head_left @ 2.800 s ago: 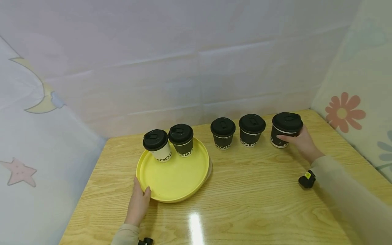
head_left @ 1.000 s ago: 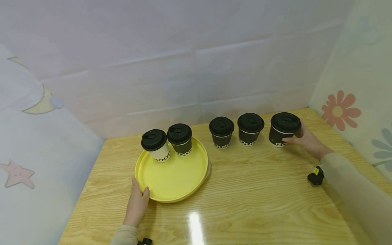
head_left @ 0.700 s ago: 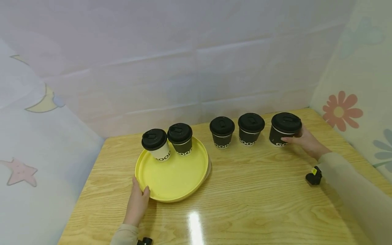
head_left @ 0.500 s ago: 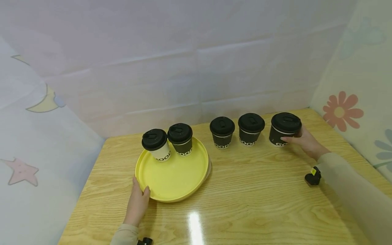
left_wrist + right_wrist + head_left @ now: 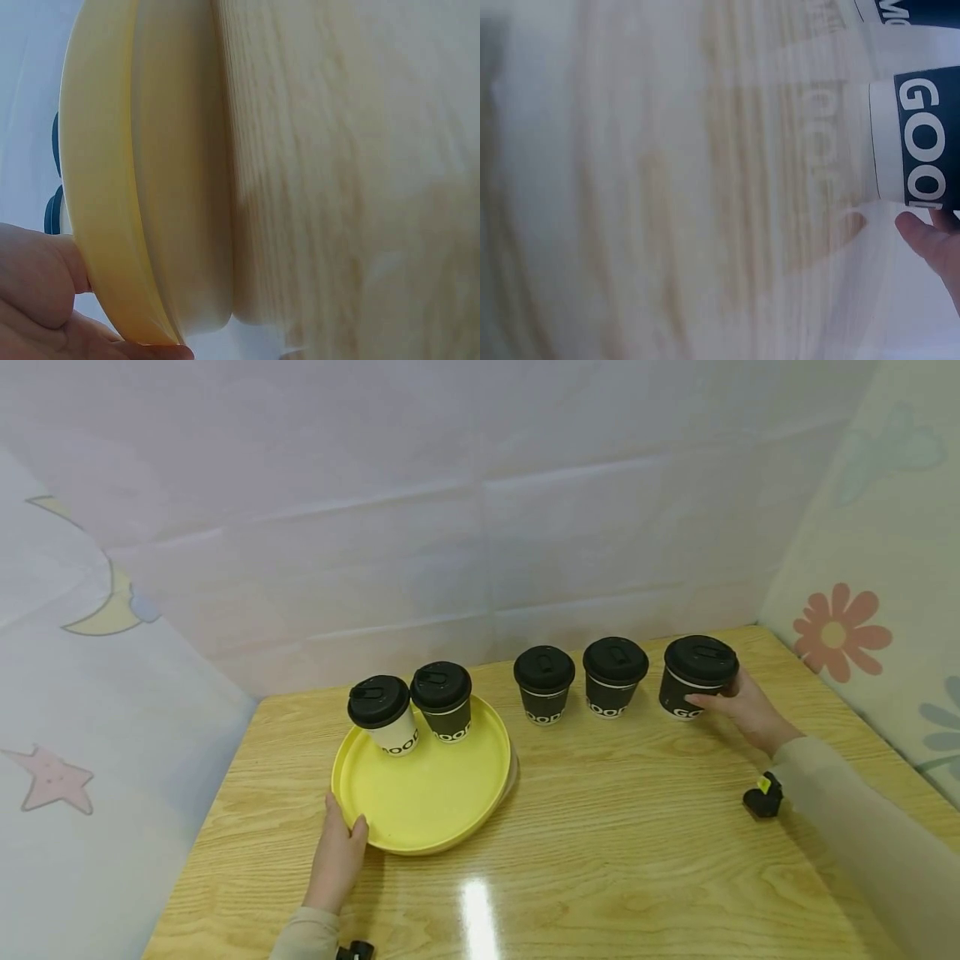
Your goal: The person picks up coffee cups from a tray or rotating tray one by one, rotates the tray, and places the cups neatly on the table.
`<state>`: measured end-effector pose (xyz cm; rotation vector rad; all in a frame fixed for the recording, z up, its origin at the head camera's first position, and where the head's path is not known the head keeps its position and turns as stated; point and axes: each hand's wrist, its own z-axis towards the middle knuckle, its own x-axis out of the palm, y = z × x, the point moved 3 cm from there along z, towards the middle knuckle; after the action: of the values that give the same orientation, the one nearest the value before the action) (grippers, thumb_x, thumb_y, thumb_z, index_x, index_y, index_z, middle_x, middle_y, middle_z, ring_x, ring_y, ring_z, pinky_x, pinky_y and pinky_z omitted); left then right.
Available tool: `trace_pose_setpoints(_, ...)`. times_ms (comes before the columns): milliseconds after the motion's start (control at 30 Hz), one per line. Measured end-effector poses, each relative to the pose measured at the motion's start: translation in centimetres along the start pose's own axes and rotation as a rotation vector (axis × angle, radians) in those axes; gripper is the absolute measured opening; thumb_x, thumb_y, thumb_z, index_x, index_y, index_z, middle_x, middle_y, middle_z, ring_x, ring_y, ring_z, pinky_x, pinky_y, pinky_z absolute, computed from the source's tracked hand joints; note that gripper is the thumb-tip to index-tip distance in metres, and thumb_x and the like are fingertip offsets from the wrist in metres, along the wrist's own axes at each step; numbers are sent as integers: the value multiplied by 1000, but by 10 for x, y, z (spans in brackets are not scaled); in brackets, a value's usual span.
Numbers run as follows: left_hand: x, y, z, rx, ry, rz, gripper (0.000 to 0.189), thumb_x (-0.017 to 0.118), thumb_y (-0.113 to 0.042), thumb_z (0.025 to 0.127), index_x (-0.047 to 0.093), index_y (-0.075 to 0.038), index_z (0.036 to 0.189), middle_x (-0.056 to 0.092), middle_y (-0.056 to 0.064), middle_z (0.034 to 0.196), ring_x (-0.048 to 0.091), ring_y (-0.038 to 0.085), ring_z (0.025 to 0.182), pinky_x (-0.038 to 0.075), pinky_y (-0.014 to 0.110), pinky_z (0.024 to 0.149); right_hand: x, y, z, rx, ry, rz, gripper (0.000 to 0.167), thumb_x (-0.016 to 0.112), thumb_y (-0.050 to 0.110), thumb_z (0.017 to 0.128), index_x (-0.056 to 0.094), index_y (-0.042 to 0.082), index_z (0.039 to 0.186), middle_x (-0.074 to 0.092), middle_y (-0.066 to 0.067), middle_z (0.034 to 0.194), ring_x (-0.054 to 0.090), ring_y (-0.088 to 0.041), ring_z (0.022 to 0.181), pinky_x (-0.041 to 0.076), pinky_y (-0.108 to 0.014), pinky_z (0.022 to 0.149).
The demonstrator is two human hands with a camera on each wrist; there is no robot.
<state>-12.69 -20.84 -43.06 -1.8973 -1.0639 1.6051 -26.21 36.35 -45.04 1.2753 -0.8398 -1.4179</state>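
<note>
In the head view my left hand grips the near-left rim of a round yellow tray. The left wrist view has thumb and fingers on either side of the tray's rim. A white paper coffee cup and a black one, both with black lids, stand at the tray's back edge. To the far right, my right hand holds a larger black lidded coffee cup by its side, thumb in front, other fingers hidden behind. That cup stands upright, and its lettering shows in the right wrist view.
Two more black lidded cups stand in a row between the tray and the held cup. Under the tray shows a pale round base on the wooden table. White patterned sheets wall the back and sides.
The held cup has turned in my right hand: its front lettering and lid slot have shifted, while it stays at the row's right end. Left hand and tray keep their place.
</note>
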Motion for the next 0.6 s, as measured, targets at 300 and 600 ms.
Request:
trace_pose_setpoints(300,-1,-1,-1,0,-7,-3,73,34,-14,103,-20,13,144,-11,36,152,-1,49,141,6,59,114,13,9,-1,-34,-111,-20,67,67,-2,89,39,23,145,49,19,126,44,4,116,35,-10,95)
trace_pose_setpoints(600,0,-1,-1,0,-2,-4,74,35,-14,103,-20,13,144,-12,36,152,-3,49,141,4,58,114,30,16,-6,173,-236,-106,91,71,23,90,9,1,152,17,-25,150,22,-41,137,19,-58,113)
